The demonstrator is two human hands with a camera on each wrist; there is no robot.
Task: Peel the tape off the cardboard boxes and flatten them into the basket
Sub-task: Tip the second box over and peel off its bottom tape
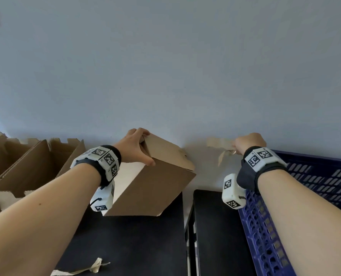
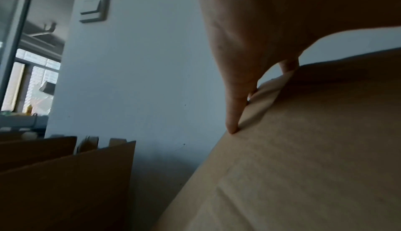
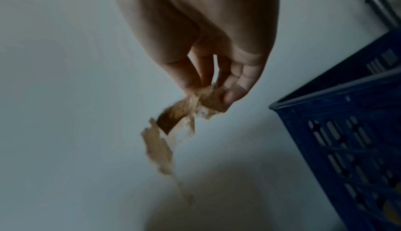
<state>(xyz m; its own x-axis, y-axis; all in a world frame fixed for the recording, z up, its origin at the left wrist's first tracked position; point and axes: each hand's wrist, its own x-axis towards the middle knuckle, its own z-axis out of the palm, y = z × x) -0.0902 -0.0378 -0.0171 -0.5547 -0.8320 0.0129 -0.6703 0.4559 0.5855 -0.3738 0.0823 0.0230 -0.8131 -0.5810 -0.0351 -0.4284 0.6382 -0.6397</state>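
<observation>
The left hand (image 1: 134, 147) grips the top corner of a brown cardboard box (image 1: 153, 182), fingers curled over its edge. The box is tipped up, with one corner down on the black table (image 1: 129, 242). The right hand (image 1: 249, 143) pinches a torn strip of tape (image 1: 221, 145) between thumb and fingers and holds it up, away from the box. So the peeling step looks about done for this box. Next, I think the tape has to be dropped somewhere, and then both hands are needed to push the box flat and put it in the blue basket (image 1: 312, 180) on the right. More open boxes (image 1: 26, 166) wait on the left. Another bit of tape (image 1: 86, 268) lies on the table near the front. Nothing blocks the way to the basket.
</observation>
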